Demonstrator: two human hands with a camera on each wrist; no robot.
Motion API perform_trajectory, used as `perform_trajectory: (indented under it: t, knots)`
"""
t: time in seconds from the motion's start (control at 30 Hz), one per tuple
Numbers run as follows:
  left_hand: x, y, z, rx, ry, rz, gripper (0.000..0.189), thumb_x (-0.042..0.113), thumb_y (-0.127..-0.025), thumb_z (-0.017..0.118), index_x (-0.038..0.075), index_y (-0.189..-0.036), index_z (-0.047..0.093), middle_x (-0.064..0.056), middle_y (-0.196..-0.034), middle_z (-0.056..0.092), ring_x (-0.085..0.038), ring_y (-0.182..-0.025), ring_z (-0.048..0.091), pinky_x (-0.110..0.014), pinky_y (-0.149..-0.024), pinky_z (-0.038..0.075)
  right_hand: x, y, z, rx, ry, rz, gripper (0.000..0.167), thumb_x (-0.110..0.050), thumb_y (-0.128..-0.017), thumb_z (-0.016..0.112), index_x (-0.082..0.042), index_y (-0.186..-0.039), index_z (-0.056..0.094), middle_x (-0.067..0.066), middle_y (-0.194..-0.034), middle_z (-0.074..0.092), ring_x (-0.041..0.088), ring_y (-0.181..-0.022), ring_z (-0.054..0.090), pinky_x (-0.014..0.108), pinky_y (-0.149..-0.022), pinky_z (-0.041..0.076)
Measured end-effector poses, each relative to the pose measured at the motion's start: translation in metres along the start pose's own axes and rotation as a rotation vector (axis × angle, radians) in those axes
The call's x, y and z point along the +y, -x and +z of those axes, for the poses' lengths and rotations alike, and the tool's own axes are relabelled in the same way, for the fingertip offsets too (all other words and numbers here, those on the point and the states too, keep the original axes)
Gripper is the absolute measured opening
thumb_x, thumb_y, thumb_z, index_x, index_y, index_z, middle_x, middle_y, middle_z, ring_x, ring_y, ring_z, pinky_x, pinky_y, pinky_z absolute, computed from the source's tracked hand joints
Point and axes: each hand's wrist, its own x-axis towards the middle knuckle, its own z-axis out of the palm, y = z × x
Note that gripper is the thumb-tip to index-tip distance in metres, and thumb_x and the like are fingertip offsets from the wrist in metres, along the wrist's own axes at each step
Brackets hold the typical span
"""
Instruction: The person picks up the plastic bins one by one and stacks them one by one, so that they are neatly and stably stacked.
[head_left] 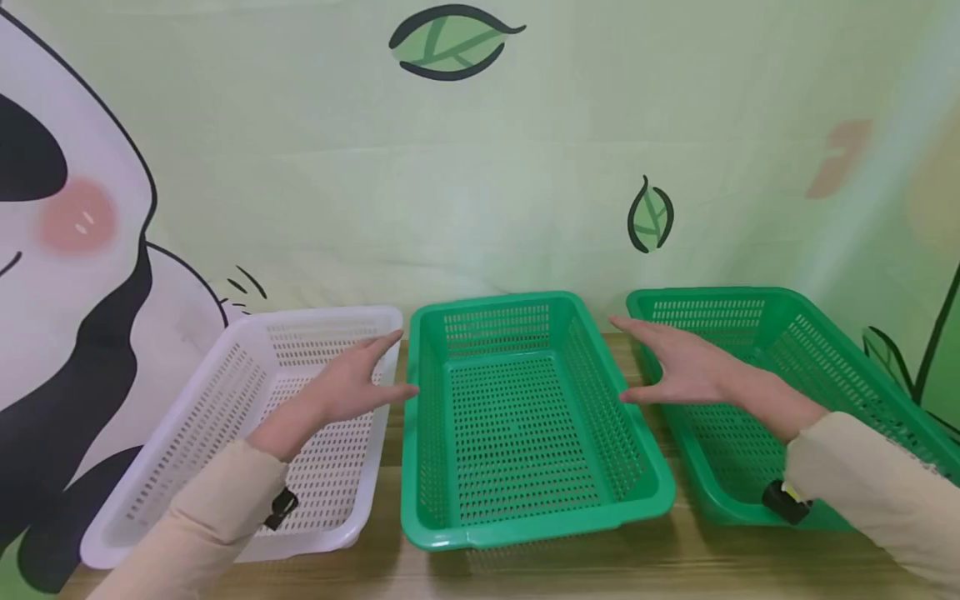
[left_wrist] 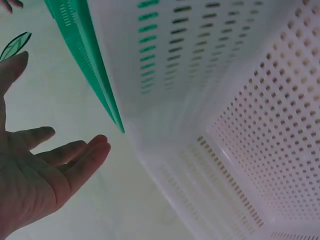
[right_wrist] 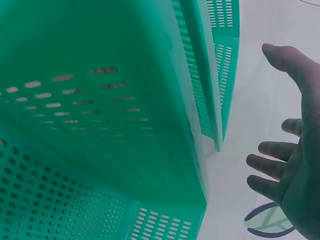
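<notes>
A green basket (head_left: 517,533) with slotted walls sits in the middle of the table, its inside bare. My left hand (head_left: 347,385) hovers over the right side of a white basket (head_left: 345,533), thumb toward the green one's left rim. On the other side, my right hand (head_left: 686,367) hangs above the left edge of a second green basket (head_left: 720,500), its thumb near the middle basket's right rim. Both hands have spread fingers and hold nothing. In the wrist views, the left hand (left_wrist: 45,175) and right hand (right_wrist: 295,155) appear apart from the baskets.
The three baskets stand side by side on a wooden table (head_left: 390,575). Behind them hangs a pale green cloth (head_left: 510,192) printed with leaves and a panda. A small black device (head_left: 282,508) is at the left cuff, another (head_left: 784,502) at the right.
</notes>
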Motion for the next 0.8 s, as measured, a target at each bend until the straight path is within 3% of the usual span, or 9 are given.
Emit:
perform_trajectory:
  t: [0.23, 0.33, 0.6, 0.8]
  knots:
    - [0.006, 0.004, 0.0, -0.037, 0.148, -0.083, 0.079, 0.026, -0.08, 0.066, -0.006, -0.139, 0.025, -0.03, -0.133, 0.038, -0.036, -0.1, 0.057, -0.044, -0.082, 0.047, -0.001, 0.002, 0.006, 0.007, -0.113, 0.011, 0.095, -0.052, -0.075, 0.065, -0.008, -0.145, 0.019, 0.02, -0.143, 0.03, 0.039, -0.129, 0.028, 0.056, -0.098, 0.029]
    - [0.008, 0.007, 0.0, -0.036, 0.194, -0.126, 0.078, 0.021, -0.078, 0.068, -0.007, -0.138, 0.026, -0.031, -0.131, 0.04, -0.033, -0.095, 0.06, -0.041, -0.079, 0.049, -0.002, 0.002, 0.009, 0.01, -0.16, 0.017, 0.094, -0.05, -0.076, 0.066, -0.008, -0.145, 0.019, 0.021, -0.143, 0.03, 0.039, -0.129, 0.027, 0.056, -0.098, 0.029]
    - [0.021, 0.01, 0.002, -0.062, 0.238, -0.205, 0.081, 0.02, -0.074, 0.072, -0.005, -0.138, 0.028, -0.029, -0.129, 0.042, -0.043, -0.115, 0.044, -0.05, -0.088, 0.043, -0.003, 0.005, 0.016, 0.007, -0.307, 0.023, 0.092, -0.04, -0.078, 0.068, -0.005, -0.145, 0.017, 0.022, -0.14, 0.033, 0.039, -0.124, 0.035, 0.057, -0.094, 0.033]
    - [0.026, 0.013, 0.005, -0.077, 0.265, -0.221, 0.084, 0.019, -0.072, 0.073, -0.005, -0.138, 0.028, -0.03, -0.129, 0.042, -0.043, -0.115, 0.045, -0.051, -0.088, 0.043, -0.005, 0.005, 0.022, -0.006, -0.391, 0.036, 0.092, -0.038, -0.078, 0.069, -0.007, -0.145, 0.015, 0.022, -0.14, 0.032, 0.04, -0.121, 0.039, 0.057, -0.09, 0.037]
